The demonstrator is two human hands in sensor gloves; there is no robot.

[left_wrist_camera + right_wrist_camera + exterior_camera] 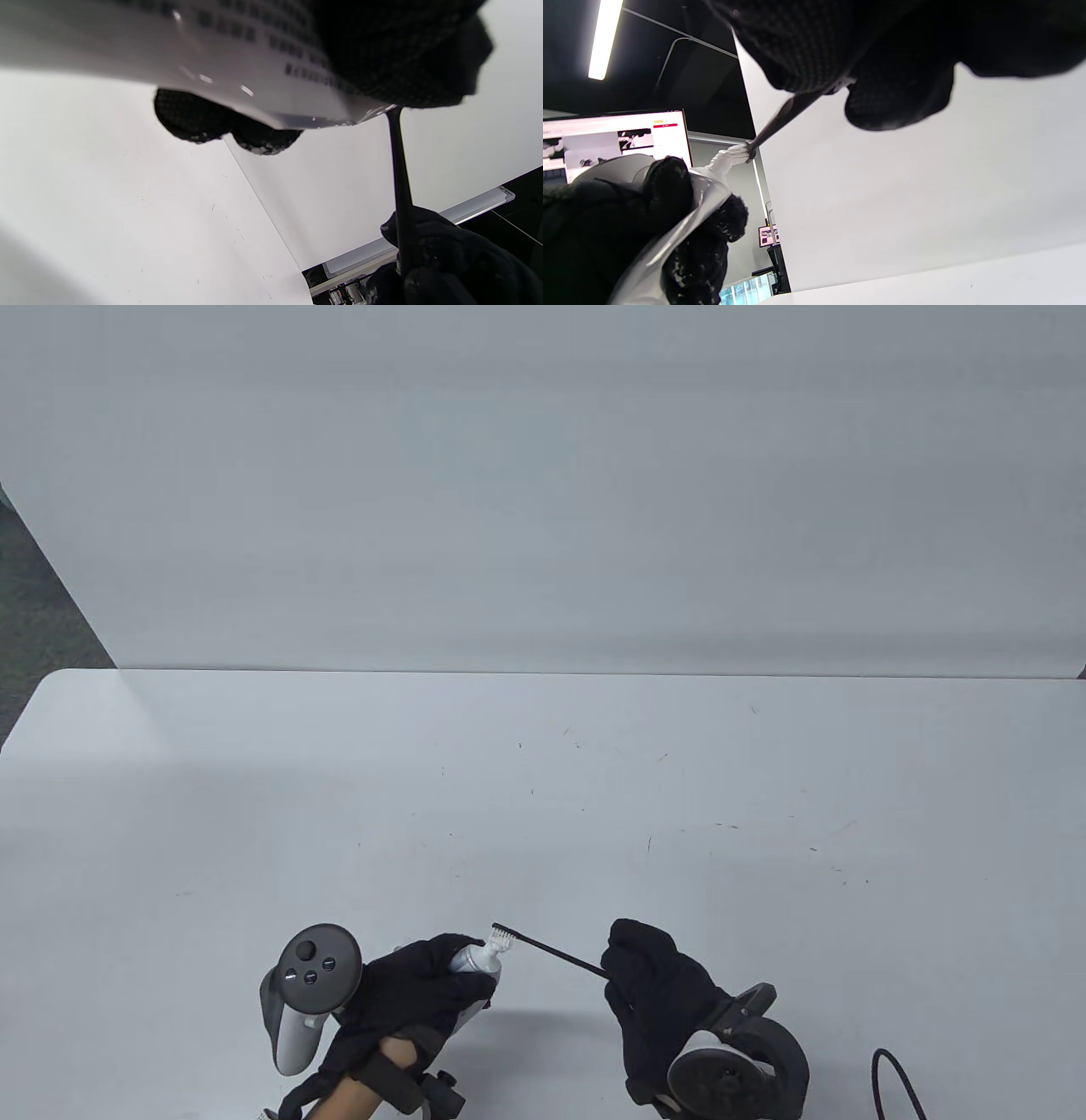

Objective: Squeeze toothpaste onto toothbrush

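Tracker [299, 988]: grey controller-like unit strapped to the back of the left hand, far left of the group, near the table's front edge.
Left hand [407, 997]: black glove, fingers wrapped around the toothpaste tube, held just above the table.
Toothpaste tube [475, 957]: white, gripped mid-body by the left hand; nozzle points up and right and meets the brush head. From the left wrist view the tube [237, 59] fills the top, fingertips [191, 114] curling under it.
Toothbrush [551, 952]: thin black handle, white bristles at its left end, right at the nozzle; handle slants down to the right into the other glove.
Right hand [653, 993]: black glove, clenched on the handle's end; its own tracker sits at the lower right.
Table [594, 780]: white, lightly scuffed.
Cable [899, 1082]: black loop at the front right edge, well apart from the hands.
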